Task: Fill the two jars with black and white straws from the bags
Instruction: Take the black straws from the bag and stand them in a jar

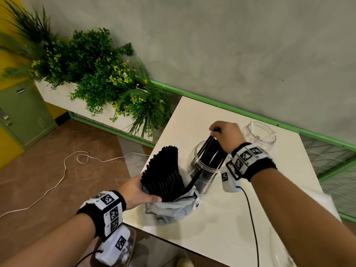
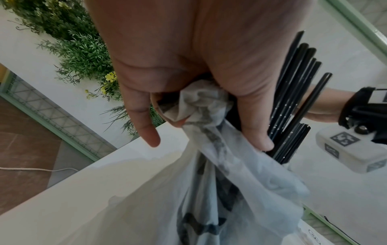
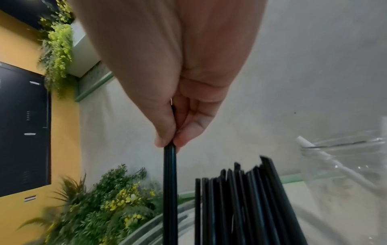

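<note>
A thick bundle of black straws [image 1: 163, 172] stands up out of a thin plastic bag [image 1: 171, 207] at the table's left edge. My left hand [image 1: 136, 189] grips the gathered bag [image 2: 201, 106] round the bundle. A clear jar [image 1: 206, 166] beside it holds several black straws [image 3: 240, 203]. My right hand [image 1: 225, 135] is above that jar and pinches the top of a few black straws [image 3: 170, 182] between thumb and fingers. A second clear jar [image 1: 260, 135] stands farther right with a white straw [image 3: 318, 152] in it.
The white table [image 1: 212, 228] stands against a grey wall with a green rail. Planters with green foliage [image 1: 96, 74] lie left of it. A white cord [image 1: 63, 170] trails over the brown floor. More plastic wrapping [image 1: 323, 201] lies at the table's right edge.
</note>
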Motion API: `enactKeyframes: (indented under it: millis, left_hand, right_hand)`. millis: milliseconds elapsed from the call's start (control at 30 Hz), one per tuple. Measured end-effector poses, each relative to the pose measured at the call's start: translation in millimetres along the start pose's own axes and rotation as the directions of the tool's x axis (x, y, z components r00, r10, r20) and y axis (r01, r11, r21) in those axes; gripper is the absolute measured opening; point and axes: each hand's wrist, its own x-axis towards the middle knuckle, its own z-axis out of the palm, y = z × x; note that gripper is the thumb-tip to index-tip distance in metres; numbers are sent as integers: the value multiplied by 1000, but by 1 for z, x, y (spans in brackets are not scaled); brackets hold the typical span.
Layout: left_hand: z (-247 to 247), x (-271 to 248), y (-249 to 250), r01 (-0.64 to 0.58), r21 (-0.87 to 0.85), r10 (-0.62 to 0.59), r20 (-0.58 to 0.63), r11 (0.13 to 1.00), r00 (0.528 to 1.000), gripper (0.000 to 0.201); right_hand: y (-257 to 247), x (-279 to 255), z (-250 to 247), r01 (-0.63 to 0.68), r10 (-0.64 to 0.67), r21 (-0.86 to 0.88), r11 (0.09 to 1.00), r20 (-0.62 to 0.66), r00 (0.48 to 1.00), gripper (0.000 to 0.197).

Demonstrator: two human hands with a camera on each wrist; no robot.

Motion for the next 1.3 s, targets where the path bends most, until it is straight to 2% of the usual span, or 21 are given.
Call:
enactKeyframes:
  millis: [67, 133, 200, 267, 333, 400, 500, 600, 667, 733, 800, 900, 967, 1100, 1233, 1300]
  left_hand:
    - [0, 2, -5, 8, 22, -8, -17, 1000, 1000, 89]
    - [0, 4, -6, 5, 36, -5, -11, 999, 1000, 90]
    - [-1, 5, -6, -5, 25, 5, -8, 1000, 1000, 91]
    - [-1, 5, -6, -22, 3, 22, -3, 1000, 1000, 91]
    - [-2, 4, -7, -46, -21, 46, 8, 999, 999, 91]
    - [-3, 4, -9, -66, -39, 67, 11, 997, 998, 92]
    - [-3, 4, -11, -63, -68, 64, 12, 996, 998, 88]
    - [-3, 6, -15, -60, -63, 61, 13, 996, 998, 84]
    - [-3, 8, -17, -55, -37, 55, 6, 998, 998, 81]
    - [-3, 7, -16, -49, -22, 49, -2, 999, 999, 79]
    - [-2, 8, -16, -45, -21, 45, 0, 999, 999, 81]
    - [-3, 7, -15, -47, -3, 47, 6, 999, 999, 88]
    - [-4, 5, -13, -47, -17, 48, 8, 999, 999, 94]
    - [-4, 2, -7, -57, -19, 57, 2, 998, 998, 90]
    - [-5, 2, -5, -44, 29, 44, 1, 999, 999, 85]
    - [-6, 1, -5, -38, 22, 38, 6, 999, 999, 85]
  right_hand:
    - [9, 11, -1, -14, 15, -36, 999, 31, 999, 16]
    - [19, 13, 4, 11, -6, -156, 988, 35, 999, 21]
    - [29, 8, 10, 30, -37, -231, 973, -25, 999, 31]
    - [38, -4, 15, 64, -88, -194, 979, -116, 989, 36]
    - [46, -18, 22, 116, -135, -126, 985, -155, 979, 41]
    - [53, -30, 29, 113, -125, -113, 987, -101, 987, 48]
    - [59, -37, 35, 44, -45, -214, 976, 1, 999, 53]
    - [51, -34, 36, 19, -28, -111, 994, -84, 996, 54]
    - [43, -29, 38, 57, -64, -79, 995, -79, 995, 57]
    - [37, -23, 42, 63, -62, -151, 986, 10, 998, 55]
    - [35, -17, 48, 15, -2, -218, 976, 61, 998, 49]
    - [33, -14, 58, -51, 51, -203, 978, -6, 999, 34]
    - [32, -14, 59, -33, 16, -192, 981, -87, 996, 27]
    - [35, -5, 52, 61, -101, -191, 980, -207, 973, 41]
    - [48, 0, 52, 115, -152, -248, 962, -134, 979, 38]
    - [52, 0, 51, 100, -134, -249, 963, -121, 984, 30]
